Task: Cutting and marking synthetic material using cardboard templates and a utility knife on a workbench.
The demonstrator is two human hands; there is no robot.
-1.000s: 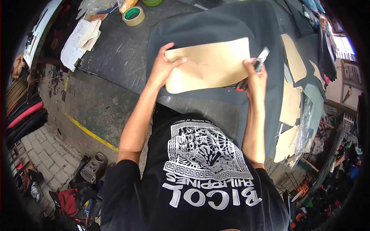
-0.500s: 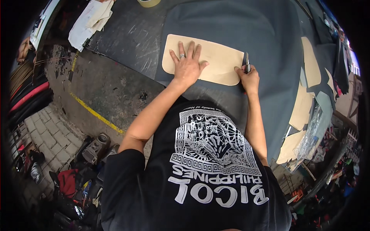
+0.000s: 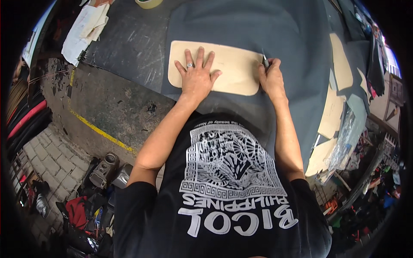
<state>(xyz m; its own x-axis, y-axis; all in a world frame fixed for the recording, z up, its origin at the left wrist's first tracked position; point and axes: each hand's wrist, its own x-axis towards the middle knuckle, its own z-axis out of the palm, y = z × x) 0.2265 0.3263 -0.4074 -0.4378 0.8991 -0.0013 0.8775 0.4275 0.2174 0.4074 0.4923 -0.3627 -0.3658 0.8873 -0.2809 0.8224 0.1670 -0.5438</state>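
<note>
Our left hand presses flat, fingers spread, on the tan rounded cardboard template; our right hand, closed around a marker, touches its right edge, at centre frame.

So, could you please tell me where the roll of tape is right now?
In the head view the roll of tape sits at the top edge, on the dark table beyond the tan pattern board, left of centre.

template: tan | sheet: dark grey | tape roll: pale yellow
</note>
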